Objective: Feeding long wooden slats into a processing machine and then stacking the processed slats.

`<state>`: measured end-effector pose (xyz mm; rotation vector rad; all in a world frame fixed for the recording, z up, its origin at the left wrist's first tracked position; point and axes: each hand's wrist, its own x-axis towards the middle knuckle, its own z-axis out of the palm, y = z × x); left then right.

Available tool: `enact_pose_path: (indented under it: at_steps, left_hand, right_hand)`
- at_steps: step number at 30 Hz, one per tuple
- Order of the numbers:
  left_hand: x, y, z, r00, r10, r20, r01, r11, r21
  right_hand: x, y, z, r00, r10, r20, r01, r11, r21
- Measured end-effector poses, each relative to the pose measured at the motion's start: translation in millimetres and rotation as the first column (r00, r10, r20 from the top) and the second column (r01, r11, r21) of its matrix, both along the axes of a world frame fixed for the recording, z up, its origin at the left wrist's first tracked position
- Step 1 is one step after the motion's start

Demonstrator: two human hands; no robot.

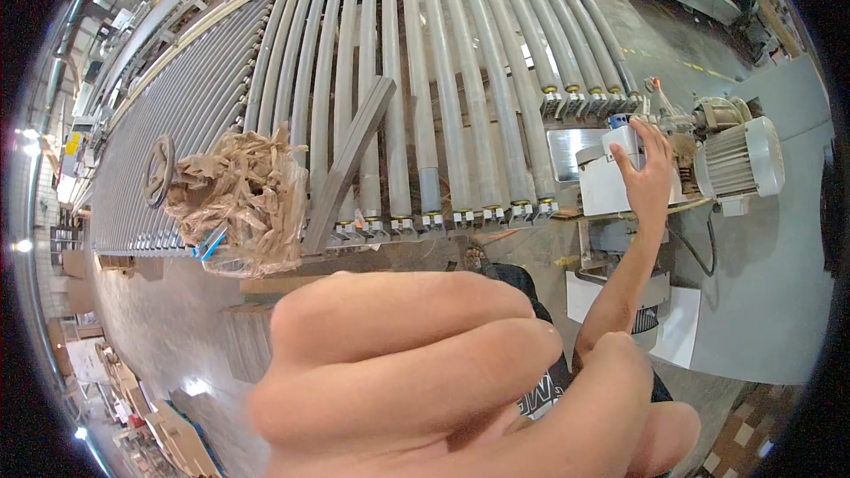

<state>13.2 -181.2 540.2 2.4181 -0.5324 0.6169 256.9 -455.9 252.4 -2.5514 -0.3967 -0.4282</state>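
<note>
Very close to the camera, my left hand fills the lower middle with its fingers curled and pressed together. Whatever it may hold is hidden behind the fingers. Out to the right, my right hand rests on a white box-shaped housing at the corner of a roller conveyor. Its fingers are stretched over the top, and the thumb stands apart on the near side. Just beyond the fingertips sits a small blue part. A bare metal plate lies beside the housing.
Long grey rollers run away from me. Across them lie a slanting grey strip and a clear bag of brown scraps, near a handwheel. A finned motor and grey panel stand at the right.
</note>
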Motion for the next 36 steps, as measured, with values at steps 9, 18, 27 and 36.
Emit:
enact_pose_path:
  at_steps: [9,18,27,36]
  left_hand:
    - [24,-12,-63,0.882,0.198,0.427,-0.04,0.936,-0.35]
    - [65,44,-164,0.856,-0.101,0.508,0.169,0.981,-0.09]
    - [39,129,-429,0.717,0.53,-0.453,-0.656,0.732,-0.183]
    - [-17,106,-404,0.711,-0.126,-0.692,-0.347,0.793,-0.501]
  right_hand:
    - [-4,-1,1,1.0,-0.017,-0.006,0.017,0.999,-0.05]
    - [4,-1,-1,1.0,-0.006,0.007,0.006,0.999,-0.048]
    - [1,1,-1,1.0,-0.022,-0.003,0.022,0.999,-0.032]
    - [-3,1,6,0.999,-0.038,-0.033,0.037,0.999,-0.026]
